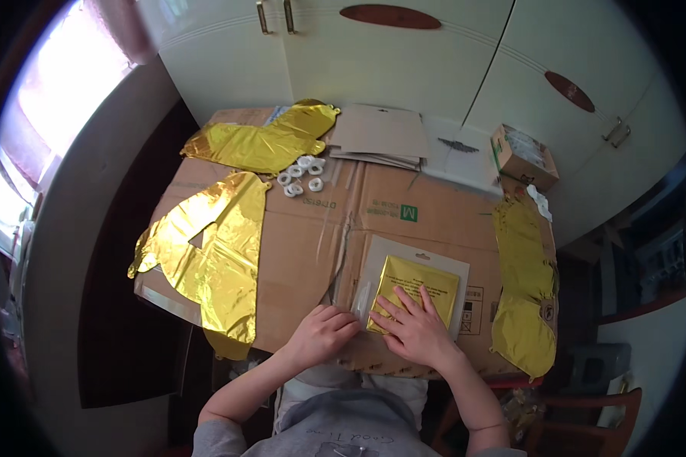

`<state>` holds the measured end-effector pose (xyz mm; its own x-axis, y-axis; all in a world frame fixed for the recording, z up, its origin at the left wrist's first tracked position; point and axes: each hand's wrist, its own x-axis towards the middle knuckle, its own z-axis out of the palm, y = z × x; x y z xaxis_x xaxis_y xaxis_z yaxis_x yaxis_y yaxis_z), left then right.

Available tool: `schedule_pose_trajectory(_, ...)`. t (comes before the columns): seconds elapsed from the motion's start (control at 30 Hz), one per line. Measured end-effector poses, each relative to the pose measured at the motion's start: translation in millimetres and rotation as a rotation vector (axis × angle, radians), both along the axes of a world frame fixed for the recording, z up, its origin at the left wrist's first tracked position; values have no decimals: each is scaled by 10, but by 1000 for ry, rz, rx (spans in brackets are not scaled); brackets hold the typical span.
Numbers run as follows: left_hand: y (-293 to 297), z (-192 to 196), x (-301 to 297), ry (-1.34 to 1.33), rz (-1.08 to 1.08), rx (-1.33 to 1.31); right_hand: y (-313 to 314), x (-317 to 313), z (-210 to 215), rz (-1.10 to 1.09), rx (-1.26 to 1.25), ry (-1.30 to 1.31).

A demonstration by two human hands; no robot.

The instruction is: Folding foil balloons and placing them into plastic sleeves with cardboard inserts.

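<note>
Fingers [404,308] of the right hand [418,333] lie flat on the gold packet [423,286] (left hand [324,333] curled beside it, grasping nothing I can see).

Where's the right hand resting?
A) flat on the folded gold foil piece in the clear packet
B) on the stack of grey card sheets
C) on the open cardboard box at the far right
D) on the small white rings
A: the right hand lies flat, fingers spread, on the folded gold foil piece, while the left hand sits at the packet's left edge.

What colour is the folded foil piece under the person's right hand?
Shiny gold foil piece, lying on a pale card backing; seen in the head view.
</note>
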<state>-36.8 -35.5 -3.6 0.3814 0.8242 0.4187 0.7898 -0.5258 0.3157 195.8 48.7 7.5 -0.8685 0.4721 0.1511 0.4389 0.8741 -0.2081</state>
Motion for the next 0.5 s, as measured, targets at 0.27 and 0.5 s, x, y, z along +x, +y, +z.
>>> schedule_pose_trajectory(0.27, 40, 29, 140, 27, -16, -116, -90, 181, 159, -36, 11, -8)
schedule_pose_trajectory(0.5, 139, -15, 41, -60, -50, -100, -575, -103, 18, -82, -98, 263)
